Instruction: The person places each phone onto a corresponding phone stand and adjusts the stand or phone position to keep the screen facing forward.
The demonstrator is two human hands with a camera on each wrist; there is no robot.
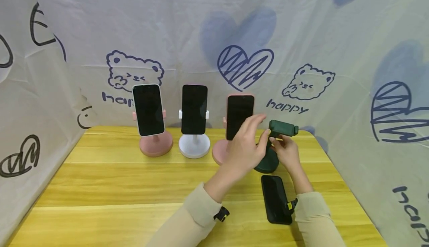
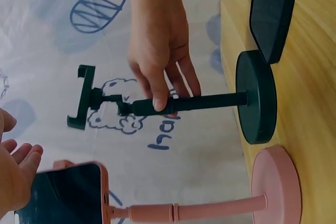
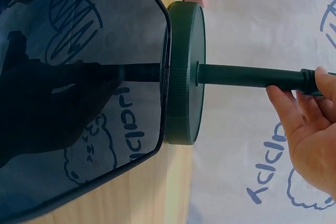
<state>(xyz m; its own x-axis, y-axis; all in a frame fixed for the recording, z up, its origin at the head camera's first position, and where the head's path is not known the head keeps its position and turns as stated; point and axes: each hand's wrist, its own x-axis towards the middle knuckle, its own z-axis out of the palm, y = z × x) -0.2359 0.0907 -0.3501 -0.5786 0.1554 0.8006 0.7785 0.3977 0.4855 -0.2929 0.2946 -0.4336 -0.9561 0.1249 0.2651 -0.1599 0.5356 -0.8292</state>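
A dark green phone stand [image 1: 282, 127] stands at the right of the row, its round base [image 3: 184, 72] on the table and its clamp [image 2: 81, 98] holding no phone. My right hand [image 1: 289, 155] pinches its stem just below the neck, thumb on one side and fingers on the other, plain in the left wrist view. My left hand [image 1: 246, 144] is raised beside the clamp with fingers extended and slightly bent; in the left wrist view it is apart from the stand. A black phone [image 1: 276, 200] lies screen up in front of the base.
To the left stand a pink stand [image 1: 156, 146], a white stand [image 1: 194, 147] and another pink stand [image 1: 219, 152], each with an upright phone. The left forearm crosses in front of the nearest one. A printed cloth [image 1: 187, 27] hangs behind the wooden table [image 1: 110, 187].
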